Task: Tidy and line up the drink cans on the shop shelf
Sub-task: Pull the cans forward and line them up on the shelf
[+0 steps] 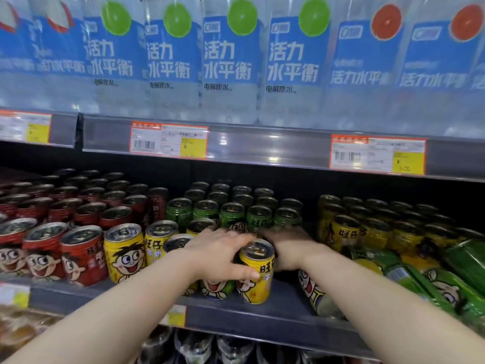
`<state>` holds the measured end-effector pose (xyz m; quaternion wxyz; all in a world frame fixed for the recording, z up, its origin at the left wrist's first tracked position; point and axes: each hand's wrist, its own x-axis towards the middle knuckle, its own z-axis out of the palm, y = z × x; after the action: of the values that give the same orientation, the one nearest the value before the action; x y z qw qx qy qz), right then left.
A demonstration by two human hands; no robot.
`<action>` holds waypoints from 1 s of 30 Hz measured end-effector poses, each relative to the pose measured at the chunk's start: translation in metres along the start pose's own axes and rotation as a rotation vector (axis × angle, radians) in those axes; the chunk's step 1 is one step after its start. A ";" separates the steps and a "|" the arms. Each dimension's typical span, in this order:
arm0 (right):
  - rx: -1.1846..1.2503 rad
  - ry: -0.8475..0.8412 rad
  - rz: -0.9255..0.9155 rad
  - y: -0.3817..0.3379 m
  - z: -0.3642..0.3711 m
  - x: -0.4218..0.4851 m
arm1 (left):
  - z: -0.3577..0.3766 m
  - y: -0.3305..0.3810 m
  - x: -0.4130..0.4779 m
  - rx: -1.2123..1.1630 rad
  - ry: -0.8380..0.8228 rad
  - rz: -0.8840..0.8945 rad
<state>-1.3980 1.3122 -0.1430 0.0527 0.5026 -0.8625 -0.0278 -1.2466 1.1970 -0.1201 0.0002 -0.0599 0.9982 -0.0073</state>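
A grey upper shelf rail [262, 145] runs across the view, catching glints of overhead light. Three orange-bordered price labels [169, 140] are clipped along it. Above it stand large clear water bottles [231, 61] with blue labels. Behind the lower shelf [236, 315] the back panel [341, 185] is dark. Green packets [456, 261] lie at the right, and more bottles [194, 346] sit underneath.

We see red cans [84, 254] on the left, each printed with a wide-eyed cartoon face. Bright yellow cans [124, 253] to their right carry the same face, and green cans [232, 215] stand farther back. Above, clear bottles [173, 56] wear blue labels with white characters and lime-green discs. The price tags [169, 140] are white, edged orange, with yellow patches.
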 end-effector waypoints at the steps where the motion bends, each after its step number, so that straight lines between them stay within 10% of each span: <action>1: -0.046 0.047 -0.006 -0.002 0.002 0.001 | -0.001 0.000 0.000 -0.006 -0.005 -0.003; 9: 0.710 0.098 0.276 0.017 -0.016 -0.018 | 0.000 -0.002 0.001 -0.038 -0.015 -0.006; 18: 0.790 0.028 0.213 0.010 -0.022 -0.031 | -0.001 0.001 0.001 -0.027 -0.044 -0.019; 25: 0.058 -0.182 0.439 0.024 -0.043 -0.075 | -0.009 0.028 0.014 -0.114 -0.009 -0.020; 30: 0.136 -0.104 0.443 0.006 -0.018 -0.085 | -0.004 0.053 0.028 -0.020 -0.009 0.018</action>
<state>-1.3591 1.3891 -0.1296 -0.0208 0.3011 -0.9532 0.0167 -1.2806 1.2460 -0.1171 0.0040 -0.0509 0.9987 0.0031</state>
